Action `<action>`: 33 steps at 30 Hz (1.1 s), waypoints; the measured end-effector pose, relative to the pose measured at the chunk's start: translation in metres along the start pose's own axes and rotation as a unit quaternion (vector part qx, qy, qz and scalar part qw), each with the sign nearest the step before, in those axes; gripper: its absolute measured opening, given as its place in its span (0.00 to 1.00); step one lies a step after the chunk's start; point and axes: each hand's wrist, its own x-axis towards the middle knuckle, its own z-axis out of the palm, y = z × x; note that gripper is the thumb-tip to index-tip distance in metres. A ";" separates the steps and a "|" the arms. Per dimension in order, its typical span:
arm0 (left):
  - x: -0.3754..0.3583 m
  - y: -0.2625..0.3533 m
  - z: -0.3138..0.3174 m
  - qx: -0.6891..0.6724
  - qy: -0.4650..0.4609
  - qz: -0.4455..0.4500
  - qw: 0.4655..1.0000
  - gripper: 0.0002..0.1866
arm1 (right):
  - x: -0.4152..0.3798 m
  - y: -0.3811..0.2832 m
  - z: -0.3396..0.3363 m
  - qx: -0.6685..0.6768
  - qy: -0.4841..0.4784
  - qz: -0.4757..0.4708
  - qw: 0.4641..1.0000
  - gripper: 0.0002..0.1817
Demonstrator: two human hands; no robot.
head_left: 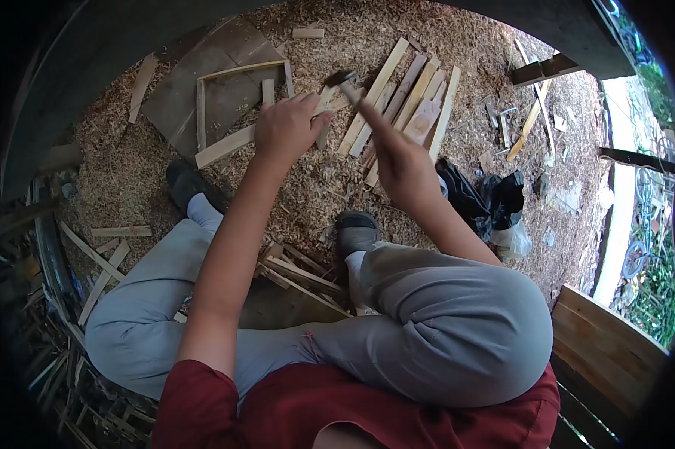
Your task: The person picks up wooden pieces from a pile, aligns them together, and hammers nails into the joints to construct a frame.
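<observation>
My right hand is closed round the handle of a hammer. The hammer head is raised to the upper left, above the wood shavings. My left hand grips a frame of light wooden strips, its fingers bent over a joint. The frame lies partly on a dark square board. My left fingertips are partly hidden, so I cannot see whether they also pinch a nail.
Several wooden slats lie side by side beyond the hammer. Offcuts lie between my feet. A black plastic bag sits at the right, with loose tools farther out. Shavings cover the ground.
</observation>
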 end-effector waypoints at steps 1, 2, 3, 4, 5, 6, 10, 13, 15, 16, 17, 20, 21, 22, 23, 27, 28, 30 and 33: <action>0.000 0.000 -0.001 0.001 -0.009 0.000 1.000 0.22 | 0.000 0.005 0.002 -0.031 -0.080 0.033 0.996 0.36; 0.000 0.001 -0.001 0.002 -0.008 0.000 1.000 0.22 | 0.000 0.008 0.003 -0.061 -0.160 0.066 0.983 0.35; 0.000 0.002 0.000 0.004 -0.013 0.001 1.000 0.22 | 0.001 0.004 0.000 -0.061 -0.159 0.065 0.983 0.35; 0.000 0.002 0.001 0.005 -0.017 0.001 1.000 0.22 | 0.004 -0.004 -0.006 -0.039 -0.126 0.066 0.989 0.36; 0.000 0.002 0.002 0.006 -0.019 -0.001 1.000 0.22 | 0.005 -0.008 -0.009 -0.017 -0.093 0.068 0.993 0.36; -0.001 0.002 0.003 0.005 -0.015 -0.001 1.000 0.22 | 0.004 -0.008 -0.006 -0.016 -0.094 0.070 0.993 0.36; -0.003 0.003 0.001 0.003 -0.013 -0.007 1.000 0.22 | -0.004 0.006 0.002 -0.001 -0.022 -0.001 1.000 0.36; -0.003 0.002 0.003 -0.014 -0.005 -0.016 1.000 0.22 | -0.007 0.011 0.007 -0.012 -0.105 0.036 0.994 0.36; -0.003 -0.002 0.004 -0.011 -0.003 -0.016 1.000 0.22 | -0.006 0.001 0.003 0.008 -0.021 0.011 1.000 0.38; -0.005 -0.001 0.004 -0.011 -0.002 -0.011 1.000 0.22 | -0.004 -0.006 -0.002 0.001 -0.012 0.019 1.000 0.38; -0.006 0.000 0.003 -0.012 -0.004 -0.010 1.000 0.22 | -0.005 -0.006 -0.002 0.001 -0.012 0.021 1.000 0.38; -0.003 0.003 0.000 -0.002 -0.001 -0.017 1.000 0.22 | -0.008 -0.003 0.002 -0.031 -0.021 -0.014 0.999 0.40; -0.002 0.003 0.000 -0.001 -0.014 -0.016 1.000 0.22 | -0.006 -0.002 0.001 -0.031 -0.021 -0.015 0.999 0.40; -0.003 0.003 0.001 -0.001 -0.027 -0.016 0.999 0.22 | -0.003 -0.001 0.001 -0.072 -0.091 0.027 0.993 0.38; -0.003 0.002 0.003 -0.001 -0.028 -0.016 0.999 0.22 | -0.002 0.000 0.001 -0.111 -0.161 0.071 0.978 0.35; -0.005 0.006 0.004 -0.002 -0.003 -0.011 1.000 0.21 | -0.001 -0.014 -0.009 -0.067 -0.071 0.045 0.994 0.36; -0.004 0.007 0.003 0.003 0.002 -0.011 1.000 0.21 | -0.003 -0.015 -0.007 -0.061 -0.040 0.019 0.997 0.37; -0.002 0.008 0.001 0.003 -0.005 -0.012 1.000 0.21 | -0.007 -0.011 -0.004 -0.086 -0.057 0.018 0.994 0.37; -0.002 0.010 0.002 0.005 -0.012 -0.010 1.000 0.21 | -0.005 0.002 0.004 -0.109 -0.110 0.040 0.987 0.41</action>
